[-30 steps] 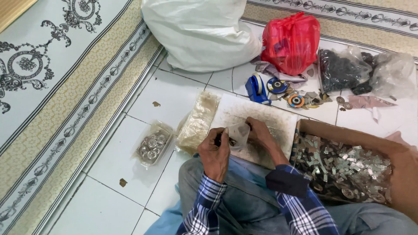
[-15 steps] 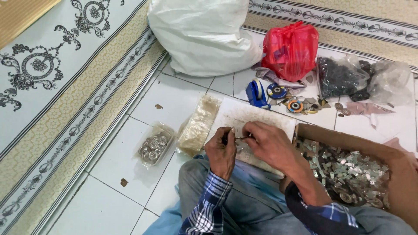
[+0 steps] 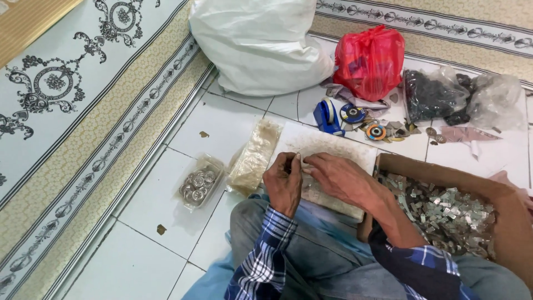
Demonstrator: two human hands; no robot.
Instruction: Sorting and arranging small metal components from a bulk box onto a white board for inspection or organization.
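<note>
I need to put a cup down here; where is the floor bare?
Bare white floor tiles lie between the patterned carpet and the small clear bag of metal discs. Crowded: around the blue tape dispenser and red plastic bag.

Floor around the white board: open tiles to the left, clutter ahead and to the right

Bare floor tiles (image 3: 222, 119) lie open left of the white board (image 3: 333, 145), broken only by a clear tub of metal discs (image 3: 198, 183) and a clear bag (image 3: 254, 157) touching the board's left edge. Beyond its far edge, a blue tape dispenser (image 3: 326, 116), a white sack (image 3: 258, 44) and a red bag (image 3: 369, 61) crowd the way. A cardboard box (image 3: 444, 175) blocks its right edge.
</note>
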